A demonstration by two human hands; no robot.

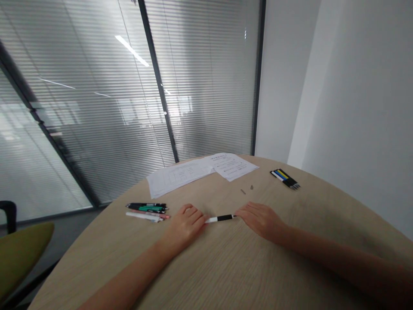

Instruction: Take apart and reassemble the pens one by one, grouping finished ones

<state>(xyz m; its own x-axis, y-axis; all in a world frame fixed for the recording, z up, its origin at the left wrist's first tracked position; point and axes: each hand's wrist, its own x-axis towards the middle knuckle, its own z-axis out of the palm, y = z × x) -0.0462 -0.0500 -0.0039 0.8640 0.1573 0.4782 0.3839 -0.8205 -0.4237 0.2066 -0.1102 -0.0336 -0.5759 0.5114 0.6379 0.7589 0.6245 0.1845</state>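
Between my hands, just over the table, lies a pen [225, 218] with a white barrel and a black grip, roughly level. My left hand [186, 223] is closed round its white end. At the other end, the fingers of my right hand [258, 218] pinch a thin dark piece at the black grip's end; my fingertips hide whether it is a refill or the tip. Beyond my right hand rest two tiny metal parts: a thin one that looks like a spring [243, 191] and a small grey piece [251, 187], perhaps a pen tip.
Several pens [148, 208] in black, green, pink and white lie left of my left hand. A row of pens [285, 178] with white, blue and yellow barrels sits at the right. Printed sheets [180, 174] cover the far edge of the round wooden table [206, 275]. A green chair [26, 249] stands left.
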